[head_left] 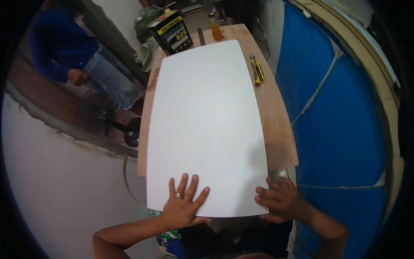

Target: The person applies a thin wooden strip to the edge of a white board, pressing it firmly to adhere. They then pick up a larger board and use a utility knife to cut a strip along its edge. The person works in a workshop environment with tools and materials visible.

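Fingers of the left hand are spread wide and lie flat on the near left part of a white panel, its thumb along the near edge; those of the right hand are apart too, bent over the near right corner, though whether they clamp it I cannot tell. Most of the panel is laid lengthwise on a wooden counter, with its near end jutting past the counter's near end. So placing it there looks done, and both hands seem to be steadying or squaring it; whether more adjusting is left cannot be judged from this view. A yellow and black cutter lies unheld on the right, and a black and yellow can stands at the far left, neither in use
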Tool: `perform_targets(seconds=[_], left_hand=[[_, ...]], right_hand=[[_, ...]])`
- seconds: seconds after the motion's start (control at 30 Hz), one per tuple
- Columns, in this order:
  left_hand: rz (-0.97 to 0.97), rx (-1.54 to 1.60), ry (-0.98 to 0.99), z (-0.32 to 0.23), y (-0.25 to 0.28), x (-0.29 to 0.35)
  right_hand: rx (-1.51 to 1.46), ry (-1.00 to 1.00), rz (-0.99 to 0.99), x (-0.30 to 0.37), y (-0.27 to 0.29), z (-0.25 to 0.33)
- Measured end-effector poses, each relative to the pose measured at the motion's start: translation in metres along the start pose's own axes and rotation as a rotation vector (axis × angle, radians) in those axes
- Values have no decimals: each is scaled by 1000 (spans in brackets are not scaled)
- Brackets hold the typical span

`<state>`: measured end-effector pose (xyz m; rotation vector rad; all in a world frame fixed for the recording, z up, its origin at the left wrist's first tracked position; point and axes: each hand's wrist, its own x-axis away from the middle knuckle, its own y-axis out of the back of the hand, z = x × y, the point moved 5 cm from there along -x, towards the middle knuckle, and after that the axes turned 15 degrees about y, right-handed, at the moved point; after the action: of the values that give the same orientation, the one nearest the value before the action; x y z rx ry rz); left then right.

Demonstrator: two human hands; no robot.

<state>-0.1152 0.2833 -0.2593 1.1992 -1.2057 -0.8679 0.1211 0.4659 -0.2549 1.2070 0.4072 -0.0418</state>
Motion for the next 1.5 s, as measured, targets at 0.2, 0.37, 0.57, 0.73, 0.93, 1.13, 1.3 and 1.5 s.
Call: perform_targets(seconds=[0.2,0.37,0.57,0.73,0.93,1.13,1.3,1.5], left_hand=[[16,61,-34,3,6,-2],[-24,44,-20,4,24,-3],[-34,78,28,3,27,-1],[51,70,75,-2,30,-8],[51,338,213,-4,77,-63],[-63,559,130,-58,135,-311],[73,333,595,-64,119,-504],[226,379,787,-60,98,-560]], right_hand=[[-52,-73,39,-15,21,5],[-36,-100,37,-19,19,13],[38,-114,159,-32,26,18],[34,-209,223,-40,38,22],[-28,-287,201,-28,19,22],[-300,-450,162,-39,38,13],[-484,-514,-5,-32,40,-3],[-517,-600,-162,-22,54,-39]])
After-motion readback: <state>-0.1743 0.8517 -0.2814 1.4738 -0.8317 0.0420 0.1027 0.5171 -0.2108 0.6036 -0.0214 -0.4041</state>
